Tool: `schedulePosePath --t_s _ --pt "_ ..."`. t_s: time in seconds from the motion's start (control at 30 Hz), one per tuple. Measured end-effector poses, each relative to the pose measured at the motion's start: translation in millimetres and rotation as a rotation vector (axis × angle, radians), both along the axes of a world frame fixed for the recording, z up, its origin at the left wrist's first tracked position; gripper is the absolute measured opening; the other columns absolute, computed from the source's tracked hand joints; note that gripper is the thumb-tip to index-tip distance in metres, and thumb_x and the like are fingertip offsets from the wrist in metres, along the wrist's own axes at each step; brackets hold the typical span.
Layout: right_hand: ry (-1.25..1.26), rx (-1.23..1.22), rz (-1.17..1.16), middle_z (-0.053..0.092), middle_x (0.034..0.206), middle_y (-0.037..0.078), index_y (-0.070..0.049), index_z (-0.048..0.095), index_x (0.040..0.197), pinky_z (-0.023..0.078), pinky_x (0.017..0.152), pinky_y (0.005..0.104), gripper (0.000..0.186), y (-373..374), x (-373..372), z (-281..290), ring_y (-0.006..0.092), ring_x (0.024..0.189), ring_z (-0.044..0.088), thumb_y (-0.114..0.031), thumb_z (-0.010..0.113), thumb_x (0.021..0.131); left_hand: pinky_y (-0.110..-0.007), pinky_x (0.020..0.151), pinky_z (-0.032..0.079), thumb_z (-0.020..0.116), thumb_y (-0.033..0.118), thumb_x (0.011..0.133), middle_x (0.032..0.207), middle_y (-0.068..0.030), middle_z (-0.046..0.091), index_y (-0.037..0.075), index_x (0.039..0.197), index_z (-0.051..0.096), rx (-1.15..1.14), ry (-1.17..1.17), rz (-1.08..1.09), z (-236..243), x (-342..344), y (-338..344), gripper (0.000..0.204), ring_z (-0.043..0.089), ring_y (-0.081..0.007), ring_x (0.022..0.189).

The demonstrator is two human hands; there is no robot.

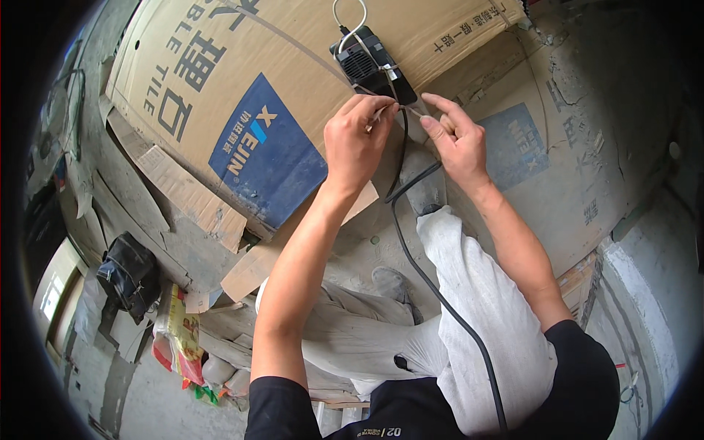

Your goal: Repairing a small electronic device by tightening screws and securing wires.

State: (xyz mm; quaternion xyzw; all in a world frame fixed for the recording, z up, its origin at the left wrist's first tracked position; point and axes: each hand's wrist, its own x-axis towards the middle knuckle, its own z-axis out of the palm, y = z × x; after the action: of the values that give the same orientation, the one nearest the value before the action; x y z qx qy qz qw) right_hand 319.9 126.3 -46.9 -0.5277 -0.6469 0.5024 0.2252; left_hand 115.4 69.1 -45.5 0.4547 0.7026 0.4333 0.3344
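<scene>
My left hand is closed in a pinch on a thin pale strand, wire or cord, whose exact kind is too small to tell. Opposite it, my right hand grips the strand's other side between thumb and fingers, with the index finger partly stretched. Between my fingertips the strand meets a black cable, which runs down across my right leg to the lower edge. Just beyond my hands lies a black vented box, like a power adapter or charger. A white cord loops from its far end.
A large cardboard tile carton with a blue panel lies flat before me; more dusty cardboard spreads to the right. Torn cardboard strips lie at the left. Further left are a black bag and a colourful plastic sack.
</scene>
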Motion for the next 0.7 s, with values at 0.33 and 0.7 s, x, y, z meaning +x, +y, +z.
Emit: schedulePosePath --t_s 0.33,0.7 --pt "-0.115 0.217 0.075 0.083 0.094 0.016 -0.004 0.081 0.11 0.059 0.071 0.042 0.022 17 8 -42 0.0349 0.081 0.08 -0.026 0.081 0.112 -0.044 0.067 0.057 0.085 0.021 0.106 0.094 -0.009 0.077 0.008 0.102 0.078 -0.018 0.26 -0.01 -4 -7 -1 0.015 0.076 -0.0338 0.077" --pt "-0.046 0.18 0.086 0.081 0.092 0.017 -0.004 0.081 0.11 0.059 0.07 0.0413 0.02 17 10 -40 0.0337 0.077 0.079 -0.025 0.081 0.112 -0.045 0.069 0.056 0.085 0.023 0.107 0.093 -0.0104 0.077 0.006 0.101 0.077 -0.088 0.194 0.028 2 -10 -2 0.019 0.075 -0.0333 0.077"
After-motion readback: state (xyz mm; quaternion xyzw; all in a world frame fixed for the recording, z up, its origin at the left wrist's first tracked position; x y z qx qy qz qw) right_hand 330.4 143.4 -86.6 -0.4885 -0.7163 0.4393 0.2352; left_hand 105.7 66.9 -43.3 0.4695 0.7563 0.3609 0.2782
